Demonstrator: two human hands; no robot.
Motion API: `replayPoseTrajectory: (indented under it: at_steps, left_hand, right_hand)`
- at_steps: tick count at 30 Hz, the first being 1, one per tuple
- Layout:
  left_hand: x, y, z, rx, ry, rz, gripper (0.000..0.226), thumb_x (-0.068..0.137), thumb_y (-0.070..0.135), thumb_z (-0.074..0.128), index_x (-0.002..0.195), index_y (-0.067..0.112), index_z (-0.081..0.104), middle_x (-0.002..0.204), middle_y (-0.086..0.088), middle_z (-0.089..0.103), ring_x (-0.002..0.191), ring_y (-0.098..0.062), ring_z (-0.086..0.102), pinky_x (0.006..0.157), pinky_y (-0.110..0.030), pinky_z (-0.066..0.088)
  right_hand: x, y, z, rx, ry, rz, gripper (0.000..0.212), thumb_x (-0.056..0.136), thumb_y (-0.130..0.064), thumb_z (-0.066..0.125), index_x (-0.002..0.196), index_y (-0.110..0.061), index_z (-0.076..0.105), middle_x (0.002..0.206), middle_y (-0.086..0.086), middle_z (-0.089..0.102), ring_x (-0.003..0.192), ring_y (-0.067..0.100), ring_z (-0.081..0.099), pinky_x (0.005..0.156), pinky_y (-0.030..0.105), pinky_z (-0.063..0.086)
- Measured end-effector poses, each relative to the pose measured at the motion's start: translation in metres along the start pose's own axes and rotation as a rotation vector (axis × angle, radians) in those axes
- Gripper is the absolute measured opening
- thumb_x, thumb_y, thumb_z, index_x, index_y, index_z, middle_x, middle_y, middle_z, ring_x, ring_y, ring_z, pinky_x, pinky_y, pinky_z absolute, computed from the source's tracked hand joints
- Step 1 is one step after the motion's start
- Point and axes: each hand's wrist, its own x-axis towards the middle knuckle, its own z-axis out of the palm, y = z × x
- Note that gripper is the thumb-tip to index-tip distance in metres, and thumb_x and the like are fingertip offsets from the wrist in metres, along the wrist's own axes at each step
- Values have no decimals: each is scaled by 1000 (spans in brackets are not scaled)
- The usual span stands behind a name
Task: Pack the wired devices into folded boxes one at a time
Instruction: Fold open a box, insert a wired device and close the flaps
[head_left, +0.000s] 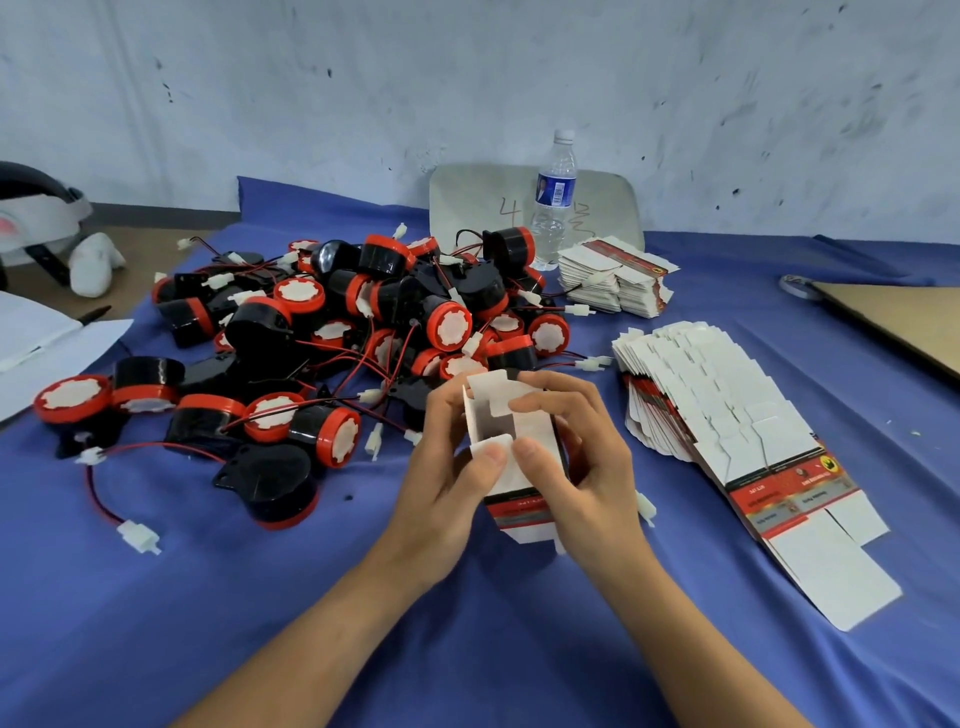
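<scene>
Box (537, 423) with blurred, probably unreadable red label, gripped by left hand (447, 483) and right hand (587, 467).

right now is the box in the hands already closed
No, the box has its top flaps standing open while the left hand and right hand hold it.

**Scuffed wall behind a cloth-covered desk**

The whole far side is taken up by a pale wall (467, 78) marked with black scuffs and smears. A dark grey strip (156, 213) is seen along its foot at the far left. The desk is covered by a creased blue cloth (260, 597); a bare brown surface (150, 244) is exposed past its far left corner. A pale rounded panel (467, 208) is leaned against the wall. The scene is lit softly and evenly.
</scene>
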Motion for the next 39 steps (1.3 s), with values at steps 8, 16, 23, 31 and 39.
replayPoseTrajectory:
  at_steps: [8, 16, 23, 31, 39]
  left_hand:
    - [3, 4, -4, 54, 39, 98, 32, 90, 28, 55, 119, 35, 43, 113, 14, 59, 101, -12, 61, 79, -26, 51]
    - [4, 5, -3, 96, 89, 94, 60, 82, -5, 48, 122, 38, 33, 113, 20, 56, 102, -13, 62, 76, -21, 52]
    - [4, 8, -3, 180, 59, 122, 46, 82, -5, 47, 109, 32, 40, 123, 23, 54, 115, -12, 56, 84, -21, 50]
    - [4, 7, -4, 280, 90, 193, 35, 78, 13, 45, 109, 31, 41, 130, 9, 47, 128, -17, 45, 97, -26, 44]
    - [0, 12, 3, 421, 14, 415, 35, 82, 13, 48, 116, 24, 43, 123, 5, 46, 120, -17, 50, 94, -22, 42]
  right_hand:
    - [0, -2, -3, 30, -33, 16, 21, 87, -28, 58, 102, -18, 69, 123, -2, 58, 117, 26, 57, 94, 49, 48]
    - [0, -10, -1, -110, -122, -40, 55, 80, -3, 57, 134, -11, 53, 123, 3, 48, 119, 18, 49, 100, 25, 42]
    - [1, -16, 0, -210, -132, -87, 34, 78, -2, 56, 111, -5, 62, 114, 4, 49, 112, 21, 51, 96, 22, 40]
    - [6, -17, -4, 237, -266, 217, 34, 79, -3, 47, 110, -9, 59, 129, 2, 53, 122, 14, 50, 93, 23, 42]
    - [10, -18, -14, 463, -183, 250, 26, 82, 2, 51, 82, -19, 66, 98, 2, 64, 92, 17, 58, 77, 24, 47]
